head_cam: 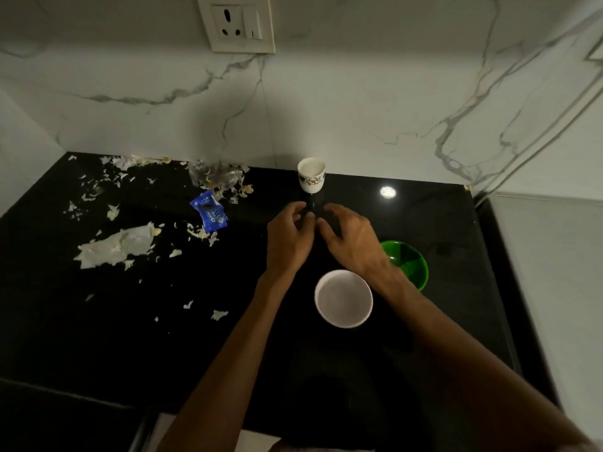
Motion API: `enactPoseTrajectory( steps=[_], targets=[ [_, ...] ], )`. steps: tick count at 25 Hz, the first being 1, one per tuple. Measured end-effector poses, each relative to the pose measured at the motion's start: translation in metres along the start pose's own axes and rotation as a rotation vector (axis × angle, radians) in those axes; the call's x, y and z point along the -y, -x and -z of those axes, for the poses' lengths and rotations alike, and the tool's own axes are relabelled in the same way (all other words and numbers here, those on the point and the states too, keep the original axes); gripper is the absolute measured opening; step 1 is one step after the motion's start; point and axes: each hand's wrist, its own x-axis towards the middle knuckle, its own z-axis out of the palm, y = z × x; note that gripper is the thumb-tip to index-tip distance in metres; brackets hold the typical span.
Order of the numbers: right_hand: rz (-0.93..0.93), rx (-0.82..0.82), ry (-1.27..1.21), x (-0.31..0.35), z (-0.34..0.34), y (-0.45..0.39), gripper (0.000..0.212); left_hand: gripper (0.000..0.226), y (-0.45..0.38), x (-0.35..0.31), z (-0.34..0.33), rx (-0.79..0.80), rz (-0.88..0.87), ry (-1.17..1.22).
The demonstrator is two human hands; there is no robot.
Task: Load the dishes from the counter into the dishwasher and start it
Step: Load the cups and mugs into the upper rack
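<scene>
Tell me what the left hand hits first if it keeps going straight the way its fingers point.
Most likely the patterned white cup. The left hand points up and slightly right, toward the wall, and the cup stands just beyond its fingertips on the black counter. Something dark may sit between the hands; too dim to tell.

We count two bowls on the black worktop [440,223]: one white bowl [343,298], one green bowl [409,264]. One patterned white cup [311,175] near the wall. One blue Oreo wrapper [209,213]. One crumpled white tissue [115,246]. One crumpled clear plastic piece [215,174]. Scattered paper scraps [219,314], too many for us to count. One wall socket plate [236,22]. Two hands: left hand [288,238], right hand [354,239].
</scene>
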Motion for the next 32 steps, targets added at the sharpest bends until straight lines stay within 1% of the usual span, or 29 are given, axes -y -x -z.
enactPoseTrajectory(
  steps=[3, 6, 8, 11, 15, 18, 21, 25, 27, 29, 30, 32],
  targets=[
    [-0.031, 0.078, 0.092, -0.006, -0.015, -0.057, 0.033, 0.032, -0.039, -0.002, -0.001, -0.014, -0.054, 0.014],
    [-0.088, 0.113, 0.191, -0.014, -0.024, -0.102, 0.040, 0.029, -0.078, 0.001, -0.006, -0.034, -0.033, -0.011],
    [-0.131, 0.108, 0.235, -0.019, -0.028, -0.123, 0.047, 0.033, -0.102, 0.006, -0.010, -0.006, 0.026, -0.037],
    [-0.171, 0.107, 0.245, -0.026, -0.031, -0.145, 0.051, 0.038, -0.126, 0.011, -0.018, 0.047, 0.071, -0.082],
    [-0.231, 0.160, 0.247, -0.033, -0.037, -0.163, 0.040, 0.040, -0.142, 0.016, -0.029, 0.105, 0.075, -0.058],
    [-0.265, 0.216, 0.216, -0.038, -0.040, -0.168, 0.037, 0.044, -0.148, 0.022, -0.034, 0.161, 0.076, -0.040],
    [-0.254, 0.196, 0.152, -0.036, -0.037, -0.161, 0.035, 0.050, -0.145, 0.024, -0.033, 0.190, 0.071, -0.030],
    [-0.134, 0.148, 0.052, -0.020, -0.015, -0.120, 0.034, 0.062, -0.118, 0.019, -0.015, 0.236, -0.045, -0.036],
    [-0.052, 0.130, 0.018, -0.010, 0.002, -0.085, 0.032, 0.075, -0.090, 0.014, -0.002, 0.278, -0.086, -0.027],
    [0.009, 0.099, -0.037, 0.000, 0.019, -0.045, 0.029, 0.089, -0.053, 0.008, 0.008, 0.327, -0.091, 0.026],
    [0.027, 0.086, -0.067, 0.005, 0.026, -0.024, 0.026, 0.091, -0.032, 0.007, 0.011, 0.339, -0.102, 0.063],
    [0.050, 0.073, -0.106, 0.012, 0.040, 0.017, 0.021, 0.086, 0.012, 0.002, 0.015, 0.339, -0.126, 0.145]
  ],
)
